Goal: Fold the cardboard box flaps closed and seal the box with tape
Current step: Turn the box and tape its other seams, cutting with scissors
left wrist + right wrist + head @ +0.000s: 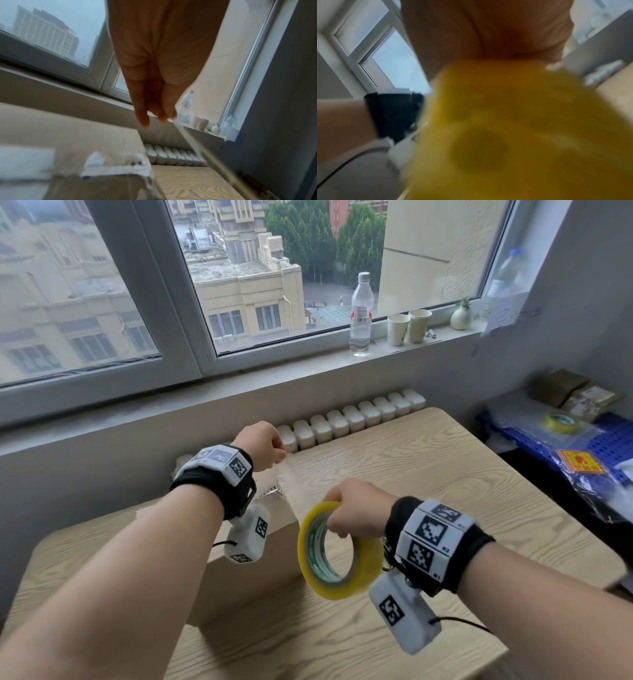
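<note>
A light wooden table (pixel 428 474) stands under a wide window (pixel 144 285), with a white radiator (pixel 349 419) between its far edge and the grey wall. On the sill stand a clear plastic bottle (pixel 361 314), two paper cups (pixel 407 328) and a small white vase (pixel 460 316). To the right, a blue crate (pixel 613 446) covered with plastic sheeting carries a spare yellow tape roll (pixel 560 422).

The cardboard box (pixel 253 570) sits on the table at its near left, largely hidden under the forearms; in the left wrist view its top shows white label scraps, blurred.

Both arms reach forward, each with a black wristband bearing white marker blocks. The left hand (pixel 262 445) is raised over the far end of the box, its fingertips (pixel 169 113) pinching the free end of a clear tape strip (pixel 298 477). The strip stretches taut from that pinch back and to the right to the yellow tape roll (pixel 339 549). The right hand (pixel 358 508) is held above the table just right of the box, knuckles up, its fingers curled through the core of the roll and gripping it, so the roll hangs tilted beneath the hand. In the right wrist view the roll (pixel 513 128) is a yellow blur filling the frame
</note>
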